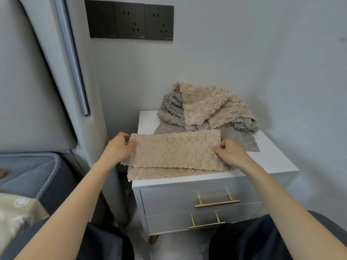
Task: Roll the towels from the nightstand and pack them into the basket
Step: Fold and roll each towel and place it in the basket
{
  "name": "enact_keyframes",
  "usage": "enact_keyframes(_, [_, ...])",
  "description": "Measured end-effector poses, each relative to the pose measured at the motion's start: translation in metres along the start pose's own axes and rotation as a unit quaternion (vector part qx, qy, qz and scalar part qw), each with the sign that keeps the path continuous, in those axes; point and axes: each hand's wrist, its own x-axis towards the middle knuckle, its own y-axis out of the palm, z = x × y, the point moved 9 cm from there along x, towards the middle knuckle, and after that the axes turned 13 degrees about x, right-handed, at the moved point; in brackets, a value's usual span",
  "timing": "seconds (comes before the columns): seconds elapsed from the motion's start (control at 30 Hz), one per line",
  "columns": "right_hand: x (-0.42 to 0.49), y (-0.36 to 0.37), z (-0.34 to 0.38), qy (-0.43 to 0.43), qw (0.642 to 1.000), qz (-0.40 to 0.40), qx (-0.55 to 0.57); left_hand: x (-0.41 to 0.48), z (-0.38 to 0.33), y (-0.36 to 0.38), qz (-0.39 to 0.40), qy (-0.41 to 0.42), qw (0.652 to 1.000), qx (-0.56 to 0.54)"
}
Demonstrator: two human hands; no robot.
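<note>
My left hand point(117, 147) pinches the folded beige towel point(174, 151) at its left edge, and my right hand point(230, 154) pinches its right edge. It lies across the nightstand point(272, 162), reaching the front edge. A heap point(206, 109) of beige and grey towels sits just behind. The bare top shows at right. The bed point(28, 175) is to the left. Both drawers point(169, 197) are closed.

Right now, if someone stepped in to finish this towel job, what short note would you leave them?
Left hand pinches the left end of the folded beige towel; right hand pinches its right end.
The towel lies at the front of the nightstand; a loose pile of beige and grey towels sits behind it.
Done: one towel folded, not rolled.
Left: roll it, roll the pile, pack all into the basket, which is not in view.
</note>
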Motion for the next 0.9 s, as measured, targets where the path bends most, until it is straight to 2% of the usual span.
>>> enact_keyframes(0.17, [0.001, -0.011, 0.004, -0.020, 0.995, -0.070, 0.061, -0.009, -0.008, -0.003, -0.002, 0.026, 0.998, -0.062])
enact_keyframes(0.4, [-0.005, -0.023, 0.013, -0.078, 0.991, -0.106, 0.028, -0.024, -0.019, -0.011, 0.014, 0.052, 0.994, -0.096])
enact_keyframes(0.57, [-0.007, -0.023, 0.010, -0.083, 0.992, -0.091, -0.029, -0.036, -0.027, -0.010, 0.037, 0.083, 0.993, -0.074])
enact_keyframes(0.73, [-0.012, -0.018, 0.010, -0.093, 0.988, -0.075, -0.101, -0.042, -0.032, -0.002, 0.045, 0.118, 0.992, 0.023])
enact_keyframes(0.9, [-0.015, -0.019, 0.010, -0.093, 0.985, -0.070, -0.126, -0.044, -0.032, 0.009, 0.085, 0.127, 0.987, 0.054])
